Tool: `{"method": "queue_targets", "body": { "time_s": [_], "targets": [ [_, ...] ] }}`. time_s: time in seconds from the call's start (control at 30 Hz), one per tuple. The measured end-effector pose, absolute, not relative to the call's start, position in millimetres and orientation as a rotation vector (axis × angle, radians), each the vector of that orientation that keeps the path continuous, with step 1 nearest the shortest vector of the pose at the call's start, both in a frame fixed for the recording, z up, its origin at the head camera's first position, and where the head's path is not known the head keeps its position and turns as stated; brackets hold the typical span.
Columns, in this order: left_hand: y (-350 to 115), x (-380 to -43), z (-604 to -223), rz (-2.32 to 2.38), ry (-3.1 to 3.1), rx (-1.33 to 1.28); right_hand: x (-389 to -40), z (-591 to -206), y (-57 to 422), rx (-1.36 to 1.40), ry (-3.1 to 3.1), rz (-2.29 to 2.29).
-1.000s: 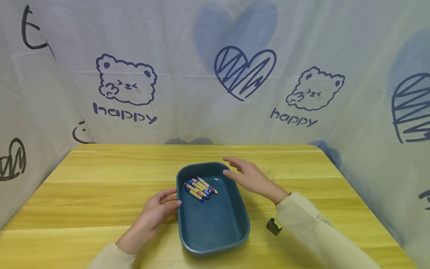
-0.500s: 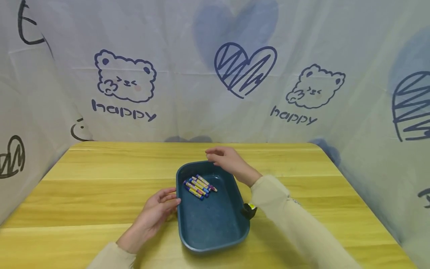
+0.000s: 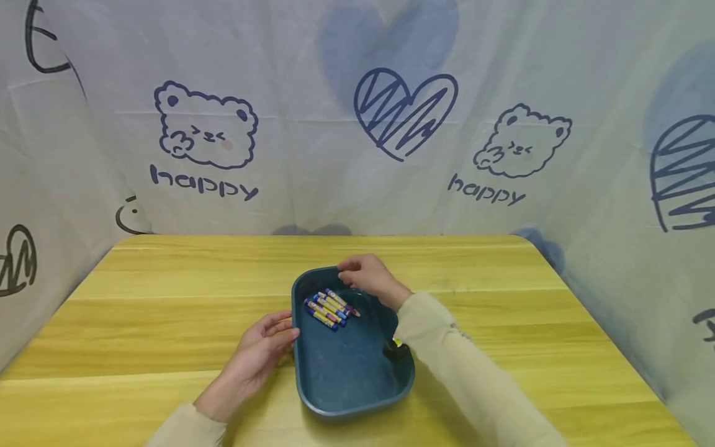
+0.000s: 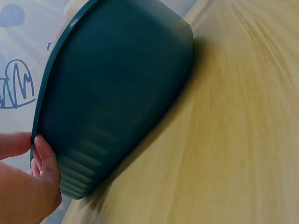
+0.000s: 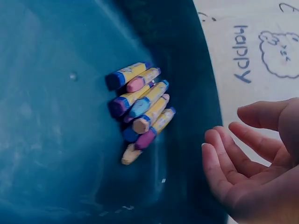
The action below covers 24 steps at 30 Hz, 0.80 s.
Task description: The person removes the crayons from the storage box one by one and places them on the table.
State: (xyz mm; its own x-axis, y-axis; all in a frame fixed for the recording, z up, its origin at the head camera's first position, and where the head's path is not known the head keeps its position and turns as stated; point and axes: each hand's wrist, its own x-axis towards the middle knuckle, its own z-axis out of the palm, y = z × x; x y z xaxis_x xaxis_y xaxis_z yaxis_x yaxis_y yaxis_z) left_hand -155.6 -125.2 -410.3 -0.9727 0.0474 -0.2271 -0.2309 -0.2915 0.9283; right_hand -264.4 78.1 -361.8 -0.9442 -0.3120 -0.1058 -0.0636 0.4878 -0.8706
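A deep blue-green rectangular plastic bin (image 3: 349,379) rests on the table in the head view. Several crayons (image 3: 328,310) with yellow wrappers lie in a loose bundle at its far left, and the right wrist view shows their blue, purple, pink and pale ends. My left hand (image 3: 258,351) pinches the bin's left rim; the left wrist view has thumb and finger on either side of that edge. At the far rim hovers my right hand (image 3: 373,280), its loosely bent fingers (image 5: 217,158) close to the edge. Nothing shows between thumb and fingers there.
Under the bin is a yellow wood-grain table (image 3: 167,310). A pale cloth (image 3: 313,174) with printed bears and hearts hangs behind it and at both sides. The black wrist camera (image 3: 395,352) overlaps the bin's right side in the head view.
My right hand has moved left and then lowered to the bin's far rim, its fingers bending more. The left hand keeps its place on the left rim; bin and crayons stay put.
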Motion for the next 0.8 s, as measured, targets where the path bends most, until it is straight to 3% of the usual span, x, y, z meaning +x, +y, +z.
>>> {"method": "queue_targets", "body": {
  "time_s": [0.8],
  "targets": [
    [-125.4,-156.5,-411.8,2.387,1.744,-0.256,-271.8,-387.6,66.4,-0.197,2.578,-1.292]
  ]
}}
